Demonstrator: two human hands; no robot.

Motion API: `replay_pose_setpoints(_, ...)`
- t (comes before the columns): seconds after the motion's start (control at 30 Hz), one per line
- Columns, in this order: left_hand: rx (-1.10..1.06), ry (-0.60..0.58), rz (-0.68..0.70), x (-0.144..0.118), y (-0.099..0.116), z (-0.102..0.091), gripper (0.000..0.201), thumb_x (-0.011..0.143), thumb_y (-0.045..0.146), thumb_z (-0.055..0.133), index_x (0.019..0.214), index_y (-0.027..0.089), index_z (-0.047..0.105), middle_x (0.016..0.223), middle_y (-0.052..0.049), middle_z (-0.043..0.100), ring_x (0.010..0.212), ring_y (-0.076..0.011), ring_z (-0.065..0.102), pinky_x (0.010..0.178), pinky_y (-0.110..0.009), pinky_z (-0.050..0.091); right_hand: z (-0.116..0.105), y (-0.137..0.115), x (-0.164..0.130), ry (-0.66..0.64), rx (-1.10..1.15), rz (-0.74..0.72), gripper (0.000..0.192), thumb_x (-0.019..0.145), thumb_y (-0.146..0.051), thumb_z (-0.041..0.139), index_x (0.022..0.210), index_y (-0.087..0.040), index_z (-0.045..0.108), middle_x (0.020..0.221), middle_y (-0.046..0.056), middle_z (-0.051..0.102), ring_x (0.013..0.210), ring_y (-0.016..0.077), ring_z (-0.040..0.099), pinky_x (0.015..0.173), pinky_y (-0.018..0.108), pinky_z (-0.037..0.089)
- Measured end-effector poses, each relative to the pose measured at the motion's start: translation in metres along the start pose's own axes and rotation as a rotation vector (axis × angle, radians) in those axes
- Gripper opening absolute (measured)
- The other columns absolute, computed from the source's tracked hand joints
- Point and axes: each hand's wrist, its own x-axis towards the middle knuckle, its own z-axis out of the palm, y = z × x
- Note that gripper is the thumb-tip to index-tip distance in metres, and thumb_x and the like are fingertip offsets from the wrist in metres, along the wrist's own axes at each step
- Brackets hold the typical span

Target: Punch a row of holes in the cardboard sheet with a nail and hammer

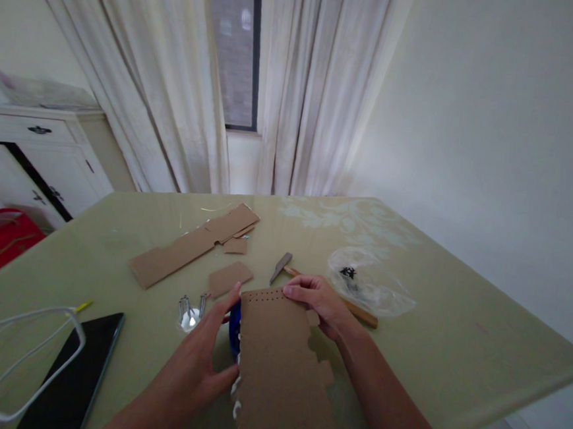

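A long piece of brown cardboard (279, 366) lies in front of me, with two rows of small holes along its far end. White bits stick out along its left edge, and its right edge is notched. My left hand (200, 356) holds that left edge, fingers at the far corner and thumb lower down. Beside the same edge, a blue rounded object (234, 329) is mostly hidden under the cardboard. My right hand (316, 303) pinches the far right corner between thumb and fingers. Just beyond it lies a hammer (281, 267), its wooden handle partly behind my hand.
Left of my hands several metal screws or nails (190, 313) stand near a shiny disc. Cardboard offcuts (200, 241) lie farther back. A clear plastic bag (375, 284) with small black pieces is at right. A dark tablet (78, 370) and white cable (25, 316) occupy the near left.
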Motion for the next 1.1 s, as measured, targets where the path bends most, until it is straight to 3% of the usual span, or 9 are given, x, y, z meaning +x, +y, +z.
replay_pose_setpoints(0.1, 0.028, -0.028, 0.071, 0.007, 0.0, -0.002, 0.093, 0.089, 0.018, 0.078, 0.171, 0.041, 0.041, 0.173, -0.01, 0.051, 0.157, -0.0359, 0.053, 0.127, -0.059, 0.048, -0.001, 0.001, 0.001, 0.024, -0.018, -0.019, 0.047, 0.053, -0.05, 0.104, 0.077, -0.018, 0.079, 0.069, -0.001, 0.069, 0.059, 0.0106, 0.055, 0.056, 0.025, 0.039)
replay_pose_setpoints(0.27, 0.038, 0.015, 0.074, 0.004, -0.007, 0.003, 0.086, 0.088, 0.018, 0.079, 0.166, 0.039, 0.051, 0.174, -0.008, 0.051, 0.157, -0.0348, 0.053, 0.127, -0.056, 0.05, -0.002, 0.003, 0.003, 0.028, -0.06, -0.014, 0.047, 0.056, -0.051, 0.103, 0.077, -0.018, 0.078, 0.071, 0.0, 0.069, 0.061, 0.0118, 0.056, 0.059, 0.026, 0.04)
replay_pose_setpoints(0.53, 0.036, -0.002, 0.083, 0.001, -0.012, 0.006, 0.083, 0.091, 0.024, 0.08, 0.167, 0.035, 0.049, 0.174, -0.012, 0.049, 0.157, -0.0353, 0.054, 0.128, -0.056, 0.049, -0.006, 0.005, 0.007, 0.034, -0.193, -0.032, 0.046, 0.058, -0.051, 0.102, 0.08, -0.019, 0.077, 0.069, -0.002, 0.067, 0.062, 0.0121, 0.054, 0.059, 0.026, 0.039)
replay_pose_setpoints(0.9, -0.001, 0.005, 0.043, -0.002, -0.014, 0.007, 0.088, 0.094, 0.031, 0.08, 0.172, 0.037, 0.039, 0.174, -0.01, 0.051, 0.157, -0.0344, 0.053, 0.13, -0.055, 0.046, -0.002, 0.006, 0.005, 0.08, -0.123, -0.046, 0.045, 0.059, -0.052, 0.102, 0.078, -0.019, 0.078, 0.071, -0.001, 0.067, 0.061, 0.0121, 0.053, 0.058, 0.027, 0.037)
replay_pose_setpoints(1.1, -0.039, -0.001, -0.053, -0.001, -0.013, 0.01, 0.09, 0.091, 0.033, 0.083, 0.171, 0.033, 0.041, 0.165, -0.013, 0.06, 0.147, -0.0355, 0.064, 0.124, -0.055, 0.052, -0.001, 0.007, 0.005, 0.094, -0.185, -0.068, 0.042, 0.063, -0.052, 0.099, 0.078, -0.019, 0.078, 0.072, 0.0, 0.067, 0.065, 0.013, 0.053, 0.06, 0.028, 0.037)
